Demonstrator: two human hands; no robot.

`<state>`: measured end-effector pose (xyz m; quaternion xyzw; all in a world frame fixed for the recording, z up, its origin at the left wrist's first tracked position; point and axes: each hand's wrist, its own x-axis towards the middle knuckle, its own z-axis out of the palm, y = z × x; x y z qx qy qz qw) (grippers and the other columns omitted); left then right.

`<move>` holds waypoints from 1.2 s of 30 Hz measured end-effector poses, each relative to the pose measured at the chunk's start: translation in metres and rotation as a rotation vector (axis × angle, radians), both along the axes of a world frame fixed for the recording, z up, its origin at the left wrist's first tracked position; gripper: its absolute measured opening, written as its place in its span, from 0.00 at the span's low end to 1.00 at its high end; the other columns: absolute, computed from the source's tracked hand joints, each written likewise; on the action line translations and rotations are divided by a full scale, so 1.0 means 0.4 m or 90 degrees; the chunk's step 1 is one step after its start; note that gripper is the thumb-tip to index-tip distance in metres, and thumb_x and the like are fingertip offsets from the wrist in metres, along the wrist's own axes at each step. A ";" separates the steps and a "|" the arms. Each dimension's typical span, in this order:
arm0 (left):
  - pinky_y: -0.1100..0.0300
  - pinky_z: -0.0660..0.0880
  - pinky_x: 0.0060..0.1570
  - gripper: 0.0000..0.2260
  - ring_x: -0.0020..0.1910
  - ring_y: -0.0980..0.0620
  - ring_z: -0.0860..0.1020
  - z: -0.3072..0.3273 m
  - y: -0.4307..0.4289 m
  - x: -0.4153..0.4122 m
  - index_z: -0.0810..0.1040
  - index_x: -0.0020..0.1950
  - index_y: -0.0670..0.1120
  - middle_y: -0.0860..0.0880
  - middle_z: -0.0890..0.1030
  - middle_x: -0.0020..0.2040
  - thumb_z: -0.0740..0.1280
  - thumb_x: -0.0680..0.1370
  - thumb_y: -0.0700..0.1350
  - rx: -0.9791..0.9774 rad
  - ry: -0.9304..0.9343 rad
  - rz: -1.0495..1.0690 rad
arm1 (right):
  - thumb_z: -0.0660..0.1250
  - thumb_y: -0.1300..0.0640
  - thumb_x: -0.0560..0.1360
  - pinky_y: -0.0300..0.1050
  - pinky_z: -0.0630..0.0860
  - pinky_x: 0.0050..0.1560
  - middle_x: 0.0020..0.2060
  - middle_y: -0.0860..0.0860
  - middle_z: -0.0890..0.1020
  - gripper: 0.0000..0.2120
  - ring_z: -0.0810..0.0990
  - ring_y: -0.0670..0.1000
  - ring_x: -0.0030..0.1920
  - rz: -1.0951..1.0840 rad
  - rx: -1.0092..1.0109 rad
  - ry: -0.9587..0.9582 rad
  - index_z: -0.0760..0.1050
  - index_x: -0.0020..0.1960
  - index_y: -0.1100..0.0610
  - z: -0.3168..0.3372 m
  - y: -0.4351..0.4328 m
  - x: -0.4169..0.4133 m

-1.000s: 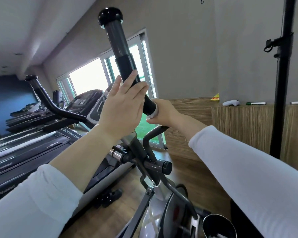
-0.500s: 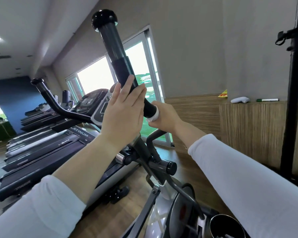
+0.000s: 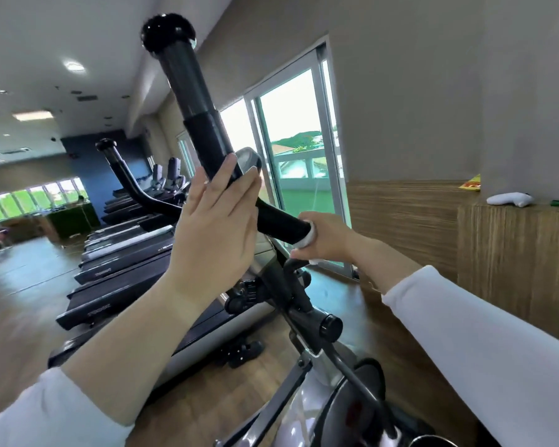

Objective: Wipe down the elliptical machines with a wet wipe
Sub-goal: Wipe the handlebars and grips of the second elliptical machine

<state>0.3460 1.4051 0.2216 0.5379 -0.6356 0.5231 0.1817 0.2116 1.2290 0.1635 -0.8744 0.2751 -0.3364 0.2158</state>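
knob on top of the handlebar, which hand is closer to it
Left. The left hand presses flat on the handlebar partway below the knob; the right hand grips the wet wipe round it farther down.

On the wooden floor point(image 3: 23, 317), elliptical machine point(image 3: 304, 304) beside row of treadmills point(image 3: 126, 262).
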 end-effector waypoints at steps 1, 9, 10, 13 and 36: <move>0.44 0.49 0.75 0.19 0.75 0.46 0.60 0.008 0.003 -0.004 0.73 0.69 0.42 0.47 0.73 0.69 0.56 0.81 0.45 -0.007 0.003 -0.007 | 0.77 0.55 0.66 0.36 0.69 0.40 0.43 0.45 0.79 0.16 0.77 0.46 0.43 0.022 0.012 0.006 0.73 0.48 0.46 0.015 0.002 -0.005; 0.44 0.51 0.75 0.18 0.76 0.46 0.60 0.134 0.046 -0.058 0.73 0.69 0.42 0.47 0.73 0.70 0.56 0.82 0.44 -0.064 0.029 0.000 | 0.77 0.50 0.69 0.40 0.77 0.50 0.54 0.46 0.81 0.22 0.81 0.48 0.51 0.257 0.123 -0.011 0.76 0.61 0.50 0.203 0.092 -0.038; 0.44 0.52 0.75 0.18 0.75 0.47 0.60 0.150 0.048 -0.063 0.73 0.69 0.42 0.47 0.73 0.69 0.55 0.82 0.44 -0.072 0.033 0.001 | 0.76 0.52 0.70 0.41 0.79 0.50 0.53 0.50 0.83 0.20 0.83 0.50 0.51 0.318 0.172 -0.047 0.78 0.60 0.53 0.219 0.093 -0.035; 0.47 0.50 0.76 0.18 0.75 0.47 0.61 0.208 0.051 -0.069 0.73 0.69 0.42 0.47 0.73 0.70 0.56 0.81 0.44 -0.086 0.042 0.004 | 0.74 0.52 0.71 0.49 0.80 0.56 0.52 0.55 0.84 0.18 0.83 0.54 0.53 0.426 0.263 -0.135 0.79 0.58 0.58 0.262 0.083 -0.003; 0.72 0.69 0.59 0.15 0.55 0.70 0.75 0.481 0.112 -0.081 0.77 0.63 0.54 0.61 0.80 0.56 0.55 0.83 0.44 0.070 0.560 -0.071 | 0.69 0.67 0.73 0.46 0.79 0.52 0.38 0.54 0.83 0.15 0.83 0.49 0.38 0.652 0.496 -0.106 0.74 0.59 0.64 0.593 0.151 0.187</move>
